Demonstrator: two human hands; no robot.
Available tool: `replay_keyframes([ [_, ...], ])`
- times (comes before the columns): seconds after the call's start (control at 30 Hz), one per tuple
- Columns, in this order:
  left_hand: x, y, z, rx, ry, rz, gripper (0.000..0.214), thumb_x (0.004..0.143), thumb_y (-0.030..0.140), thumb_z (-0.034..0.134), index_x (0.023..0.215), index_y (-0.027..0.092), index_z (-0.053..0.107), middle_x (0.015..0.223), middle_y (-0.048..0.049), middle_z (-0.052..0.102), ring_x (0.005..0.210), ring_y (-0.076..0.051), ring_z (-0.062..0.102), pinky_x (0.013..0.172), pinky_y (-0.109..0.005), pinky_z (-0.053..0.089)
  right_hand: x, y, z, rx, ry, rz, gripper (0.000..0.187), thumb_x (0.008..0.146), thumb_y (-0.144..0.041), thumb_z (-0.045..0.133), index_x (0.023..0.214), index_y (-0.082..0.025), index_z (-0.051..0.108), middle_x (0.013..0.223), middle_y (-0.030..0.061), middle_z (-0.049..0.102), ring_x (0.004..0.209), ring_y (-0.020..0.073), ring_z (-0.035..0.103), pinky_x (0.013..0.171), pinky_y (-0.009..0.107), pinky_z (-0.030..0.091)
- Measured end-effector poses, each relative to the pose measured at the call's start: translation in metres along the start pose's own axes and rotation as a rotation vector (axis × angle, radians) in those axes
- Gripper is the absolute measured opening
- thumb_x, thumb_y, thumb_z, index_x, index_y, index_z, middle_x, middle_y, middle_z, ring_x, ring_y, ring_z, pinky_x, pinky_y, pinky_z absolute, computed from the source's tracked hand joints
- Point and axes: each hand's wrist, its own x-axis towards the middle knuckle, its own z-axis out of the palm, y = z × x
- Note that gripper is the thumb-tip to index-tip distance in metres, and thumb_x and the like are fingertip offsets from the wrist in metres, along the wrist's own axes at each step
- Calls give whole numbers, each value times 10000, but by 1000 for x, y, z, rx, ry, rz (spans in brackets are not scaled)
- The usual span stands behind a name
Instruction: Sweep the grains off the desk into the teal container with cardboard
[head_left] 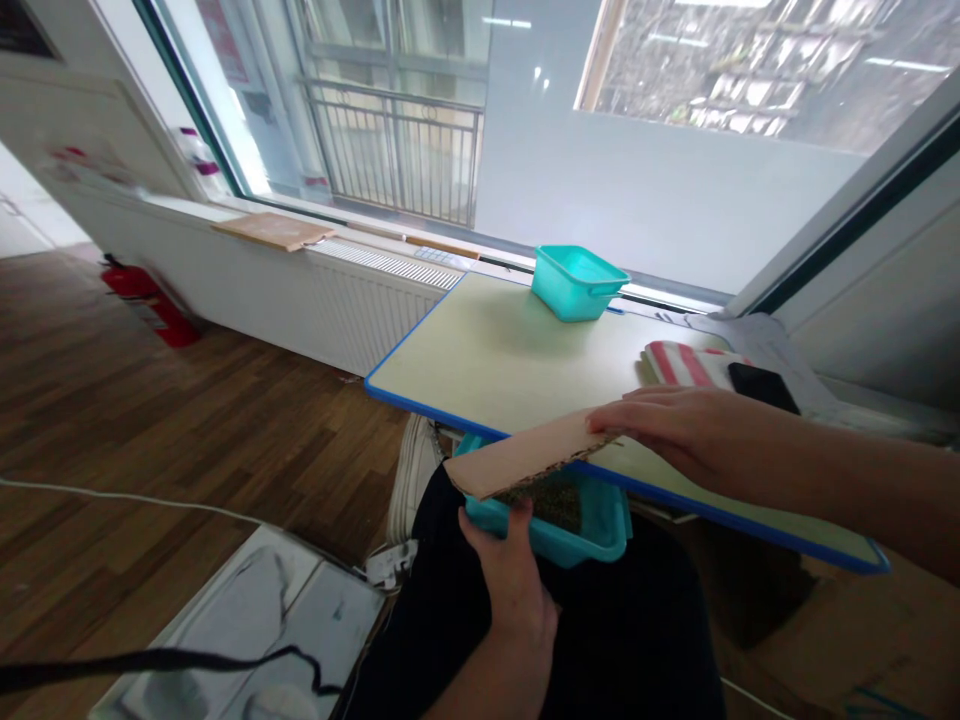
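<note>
A teal plastic basin [606, 545] rests on my lap under the near edge of the table. Brown granular material [559, 503] lies inside it. My left hand [514, 570] grips the basin's near rim on its left side. A flat piece of cardboard [529, 452] slants over the basin, hiding part of the opening. Its corrugated edge faces me. My right hand [667, 425] pinches the cardboard's right end, with the fingers on top. Whether the cardboard's left end touches the basin, I cannot tell.
A second teal basin [574, 285] stands at the back of the blue-edged table [480, 345]. A striped cloth [682, 362] and a black phone [761, 385] lie at the right. White boxes [300, 600] and a red fire extinguisher [154, 305] are on the floor at the left.
</note>
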Motion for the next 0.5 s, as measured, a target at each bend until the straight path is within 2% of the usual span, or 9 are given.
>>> replay_keyframes([
  [0.1, -2, -7, 2, 1, -3, 0, 839, 771, 218, 744, 1450, 362, 272, 1320, -81, 581, 1072, -235, 660, 857, -405, 573, -1, -3, 0, 13, 7, -11, 422, 946, -210, 346, 1208, -150, 672, 1121, 155, 719, 1023, 232, 687, 925, 379, 530],
  [0.27, -9, -15, 7, 37, -66, 40, 790, 773, 215, 746, 1424, 343, 319, 1299, -84, 594, 1080, -236, 659, 851, -397, 581, -3, -5, 2, 44, 7, -3, 412, 946, -191, 347, 1207, -154, 664, 1142, 156, 712, 1042, 231, 678, 931, 391, 519],
  [0.5, -10, -21, 11, 87, -15, 67, 806, 773, 240, 763, 1432, 320, 305, 1297, -92, 588, 1117, -241, 642, 874, -396, 572, -7, -10, -1, 61, -21, -7, 377, 945, -211, 357, 1164, -196, 664, 1077, 125, 729, 978, 218, 685, 882, 370, 514],
])
